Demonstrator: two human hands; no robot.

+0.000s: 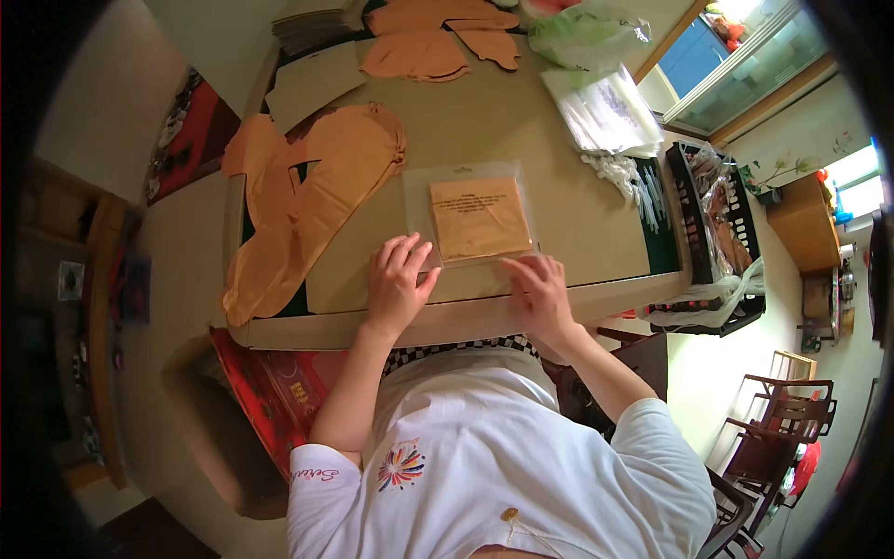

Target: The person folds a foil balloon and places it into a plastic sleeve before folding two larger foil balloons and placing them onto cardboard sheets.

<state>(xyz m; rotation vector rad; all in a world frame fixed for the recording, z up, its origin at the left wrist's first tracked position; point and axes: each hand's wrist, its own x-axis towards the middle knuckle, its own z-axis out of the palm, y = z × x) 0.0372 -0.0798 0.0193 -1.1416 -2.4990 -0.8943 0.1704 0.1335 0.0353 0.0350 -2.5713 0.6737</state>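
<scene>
A clear plastic bag (418, 207) with a hang hole at its top lies flat on the table in front of me. Inside it is a folded orange piece (480, 231), with small dark printed text over its upper part. My left hand (400, 282) rests at the bag's lower left corner, fingers a little apart and thumb pointing inward. At the lower right corner is my right hand (540, 296), its fingers bent loosely and fingertips right at the bag's bottom edge.
Unfolded orange pieces (326, 186) lie at the left and more orange pieces (419, 51) at the far end. Stacked clear bags (605, 112) and thin white strips (649, 197) sit at the right. A black crate (694, 210) stands beside the table's right edge.
</scene>
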